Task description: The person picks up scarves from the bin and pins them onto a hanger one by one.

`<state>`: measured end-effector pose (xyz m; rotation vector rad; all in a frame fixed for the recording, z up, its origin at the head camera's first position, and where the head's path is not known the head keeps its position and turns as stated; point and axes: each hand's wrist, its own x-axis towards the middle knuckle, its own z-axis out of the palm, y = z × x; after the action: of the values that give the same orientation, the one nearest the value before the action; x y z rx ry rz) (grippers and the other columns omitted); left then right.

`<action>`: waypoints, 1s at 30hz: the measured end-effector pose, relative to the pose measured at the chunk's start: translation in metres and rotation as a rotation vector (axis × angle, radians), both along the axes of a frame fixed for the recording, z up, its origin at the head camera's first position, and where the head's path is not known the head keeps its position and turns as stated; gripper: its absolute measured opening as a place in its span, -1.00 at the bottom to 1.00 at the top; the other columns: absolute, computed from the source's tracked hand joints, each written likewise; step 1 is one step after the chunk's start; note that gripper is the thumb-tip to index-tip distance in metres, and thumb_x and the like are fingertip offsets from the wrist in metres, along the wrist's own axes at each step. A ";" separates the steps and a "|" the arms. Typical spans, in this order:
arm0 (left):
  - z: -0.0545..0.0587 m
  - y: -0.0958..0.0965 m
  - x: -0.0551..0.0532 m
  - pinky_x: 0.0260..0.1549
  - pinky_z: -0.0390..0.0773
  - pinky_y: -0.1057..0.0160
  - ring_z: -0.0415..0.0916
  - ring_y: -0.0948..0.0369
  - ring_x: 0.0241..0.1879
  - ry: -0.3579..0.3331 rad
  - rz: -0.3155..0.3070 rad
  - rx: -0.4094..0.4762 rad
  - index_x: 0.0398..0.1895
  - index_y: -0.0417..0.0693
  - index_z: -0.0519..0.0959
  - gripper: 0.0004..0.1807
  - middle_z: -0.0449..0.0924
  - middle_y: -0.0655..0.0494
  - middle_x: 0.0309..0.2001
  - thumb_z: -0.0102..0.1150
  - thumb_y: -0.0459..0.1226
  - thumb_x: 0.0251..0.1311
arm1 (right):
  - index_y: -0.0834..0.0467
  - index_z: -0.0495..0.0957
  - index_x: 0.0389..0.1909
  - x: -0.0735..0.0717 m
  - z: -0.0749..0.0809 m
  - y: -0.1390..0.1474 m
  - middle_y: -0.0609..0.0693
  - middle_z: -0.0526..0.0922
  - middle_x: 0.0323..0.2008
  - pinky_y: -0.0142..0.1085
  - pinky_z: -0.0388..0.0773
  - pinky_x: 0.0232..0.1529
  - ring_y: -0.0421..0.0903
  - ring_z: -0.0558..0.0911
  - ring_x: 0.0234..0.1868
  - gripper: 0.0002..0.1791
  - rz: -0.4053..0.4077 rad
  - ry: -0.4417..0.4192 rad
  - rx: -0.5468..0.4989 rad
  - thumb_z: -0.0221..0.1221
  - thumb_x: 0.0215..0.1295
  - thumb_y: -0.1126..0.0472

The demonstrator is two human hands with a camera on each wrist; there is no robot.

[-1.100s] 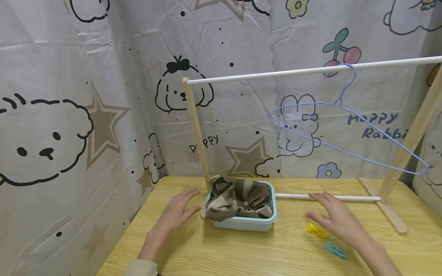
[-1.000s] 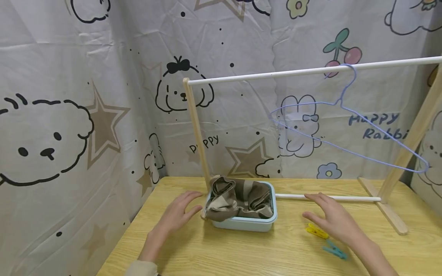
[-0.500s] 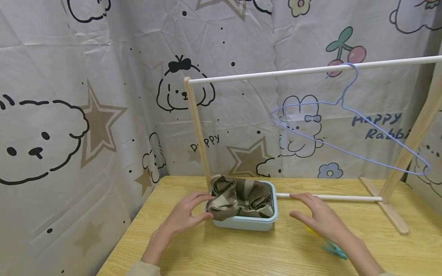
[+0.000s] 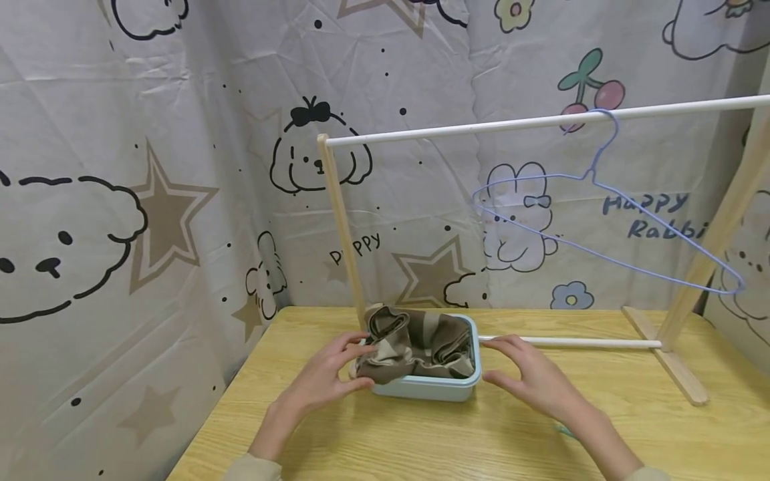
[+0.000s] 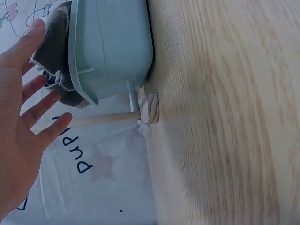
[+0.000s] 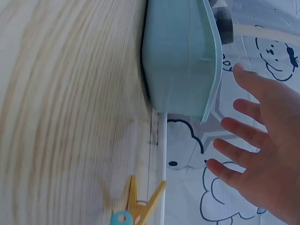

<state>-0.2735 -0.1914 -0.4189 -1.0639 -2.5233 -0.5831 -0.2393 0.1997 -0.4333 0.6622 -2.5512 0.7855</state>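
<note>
A pale blue plastic tub [image 4: 421,389] stands on the wooden table, holding a crumpled brown and beige checked cloth [image 4: 415,347] that bulges over its left rim. My left hand [image 4: 327,374] is at the tub's left end, fingers spread, fingertips right at the overhanging cloth. On the other side my right hand [image 4: 535,377] faces the right end, its fingers spread and a little apart from the tub's rim [image 6: 215,70]. Behind the right hand, the right wrist view shows a yellow clothespin [image 6: 138,201] and part of a turquoise one [image 6: 121,218].
A wooden rack with a white top rail [image 4: 457,130] spans the back of the table [image 4: 457,441]. From the rail hangs a blue wire hanger [image 4: 601,250]. The rack's lower white bar [image 4: 589,343] runs behind the tub. A printed curtain [image 4: 415,200] encloses the back and left.
Both hands have moved inward toward the tub, the right one travelling left the farthest. Its forearm now covers most of the clothespins in the head view. Tub and cloth have stayed put.
</note>
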 end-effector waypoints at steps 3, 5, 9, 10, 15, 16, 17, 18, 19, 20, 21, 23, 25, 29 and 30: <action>0.000 0.002 -0.001 0.18 0.50 -0.05 0.37 0.10 0.33 0.022 -0.007 -0.005 0.19 0.23 0.59 -0.47 0.40 0.09 0.36 0.34 0.08 0.13 | 0.13 0.52 0.24 0.000 -0.001 -0.006 0.06 0.56 0.17 0.17 0.49 0.17 0.20 0.55 0.22 -0.39 0.015 -0.018 -0.007 0.34 0.24 -0.07; -0.001 0.003 -0.002 0.19 0.49 -0.06 0.38 0.09 0.33 0.064 -0.017 -0.001 0.11 0.22 0.64 -0.55 0.41 0.09 0.36 0.35 0.05 0.14 | 0.13 0.52 0.23 0.000 -0.001 -0.010 0.08 0.55 0.20 0.19 0.47 0.20 0.23 0.52 0.25 -0.39 0.018 -0.033 -0.006 0.33 0.24 -0.08; -0.002 0.008 -0.006 0.18 0.51 -0.03 0.43 0.07 0.27 0.204 -0.053 0.033 -0.11 0.19 0.72 -0.72 0.48 0.04 0.29 0.41 -0.05 0.09 | 0.13 0.54 0.22 0.002 -0.002 -0.014 0.11 0.55 0.21 0.19 0.48 0.18 0.24 0.52 0.25 -0.40 0.015 -0.056 0.011 0.32 0.25 -0.11; -0.002 0.009 -0.007 0.17 0.52 -0.01 0.45 0.06 0.25 0.238 -0.065 0.047 -0.15 0.18 0.73 -0.75 0.50 0.03 0.26 0.43 -0.08 0.07 | 0.14 0.54 0.21 0.003 -0.002 -0.015 0.12 0.55 0.21 0.18 0.50 0.16 0.22 0.53 0.23 -0.40 0.012 -0.057 0.016 0.32 0.24 -0.12; -0.001 0.016 -0.012 0.09 0.56 0.11 0.54 0.11 0.11 0.334 -0.113 0.137 -0.24 0.06 0.69 -0.83 0.60 0.07 0.11 0.42 -0.19 0.09 | 0.13 0.56 0.19 0.003 -0.007 -0.018 0.10 0.53 0.22 0.14 0.56 0.10 0.17 0.55 0.22 -0.38 0.000 -0.069 0.030 0.32 0.23 -0.15; -0.001 0.018 -0.012 0.07 0.57 0.14 0.55 0.13 0.08 0.345 -0.109 0.158 -0.22 0.04 0.68 -0.83 0.62 0.09 0.08 0.41 -0.21 0.12 | 0.13 0.56 0.19 0.003 -0.008 -0.018 0.09 0.52 0.23 0.14 0.57 0.08 0.17 0.55 0.22 -0.38 -0.002 -0.070 0.031 0.32 0.22 -0.14; -0.001 0.020 -0.012 0.04 0.58 0.16 0.58 0.14 0.03 0.363 -0.105 0.183 -0.20 0.01 0.67 -0.82 0.64 0.10 0.03 0.40 -0.24 0.12 | 0.13 0.56 0.20 0.002 -0.009 -0.018 0.09 0.52 0.23 0.13 0.58 0.07 0.17 0.55 0.22 -0.39 -0.007 -0.070 0.035 0.32 0.22 -0.14; -0.001 0.022 -0.012 -0.01 0.59 0.18 0.60 0.16 -0.03 0.380 -0.094 0.208 -0.19 -0.01 0.67 -0.82 0.67 0.11 -0.02 0.40 -0.27 0.13 | 0.12 0.55 0.20 0.002 -0.009 -0.019 0.09 0.51 0.24 0.14 0.58 0.05 0.17 0.55 0.22 -0.39 -0.012 -0.072 0.038 0.33 0.22 -0.14; 0.000 0.024 -0.012 -0.05 0.60 0.20 0.62 0.17 -0.08 0.396 -0.080 0.237 -0.18 -0.04 0.66 -0.81 0.69 0.11 -0.08 0.40 -0.30 0.12 | 0.12 0.56 0.19 0.003 -0.008 -0.019 0.09 0.51 0.25 0.14 0.59 0.03 0.17 0.55 0.22 -0.39 -0.017 -0.071 0.042 0.33 0.22 -0.13; 0.001 0.026 -0.012 -0.09 0.60 0.22 0.63 0.17 -0.13 0.411 -0.061 0.272 -0.17 -0.06 0.66 -0.79 0.70 0.11 -0.13 0.40 -0.34 0.11 | 0.11 0.56 0.19 0.003 -0.008 -0.019 0.09 0.51 0.25 0.14 0.59 0.02 0.18 0.55 0.23 -0.40 -0.022 -0.070 0.046 0.34 0.21 -0.12; 0.003 0.029 -0.011 -0.13 0.60 0.25 0.64 0.18 -0.18 0.425 -0.035 0.310 -0.18 -0.08 0.66 -0.78 0.71 0.10 -0.18 0.40 -0.36 0.09 | 0.11 0.56 0.19 0.003 -0.007 -0.020 0.10 0.51 0.26 0.14 0.60 0.01 0.18 0.55 0.23 -0.40 -0.027 -0.067 0.053 0.34 0.21 -0.12; 0.009 0.033 -0.010 -0.20 0.58 0.32 0.62 0.17 -0.25 0.434 0.004 0.406 -0.18 -0.12 0.66 -0.76 0.71 0.06 -0.25 0.41 -0.43 0.05 | 0.10 0.56 0.18 0.003 -0.006 -0.020 0.10 0.51 0.27 0.15 0.60 -0.01 0.17 0.55 0.24 -0.41 -0.035 -0.070 0.062 0.34 0.21 -0.12; 0.017 0.038 -0.009 -0.21 0.55 0.41 0.60 0.17 -0.27 0.414 0.035 0.509 -0.17 -0.14 0.65 -0.76 0.69 0.03 -0.25 0.38 -0.47 0.08 | 0.10 0.57 0.18 0.003 -0.005 -0.020 0.10 0.51 0.27 0.16 0.60 -0.03 0.17 0.55 0.24 -0.42 -0.040 -0.076 0.067 0.34 0.21 -0.12; 0.030 0.043 -0.008 -0.20 0.48 0.50 0.54 0.21 -0.26 0.342 0.033 0.638 -0.12 -0.14 0.63 -0.77 0.64 0.00 -0.21 0.31 -0.49 0.16 | 0.09 0.57 0.17 0.004 -0.003 -0.021 0.10 0.51 0.28 0.16 0.61 -0.05 0.17 0.55 0.23 -0.43 -0.045 -0.085 0.071 0.34 0.20 -0.10; 0.031 0.043 -0.008 -0.21 0.48 0.50 0.53 0.23 -0.27 0.326 0.020 0.632 -0.12 -0.13 0.62 -0.77 0.64 0.02 -0.20 0.30 -0.48 0.17 | 0.09 0.57 0.17 0.004 -0.003 -0.021 0.10 0.51 0.28 0.16 0.61 -0.05 0.17 0.56 0.23 -0.43 -0.045 -0.086 0.072 0.34 0.20 -0.10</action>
<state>-0.2818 -0.1487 -0.3877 -0.8088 -1.8698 -1.0178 -0.2351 0.1784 -0.4360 0.6025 -2.6734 0.7252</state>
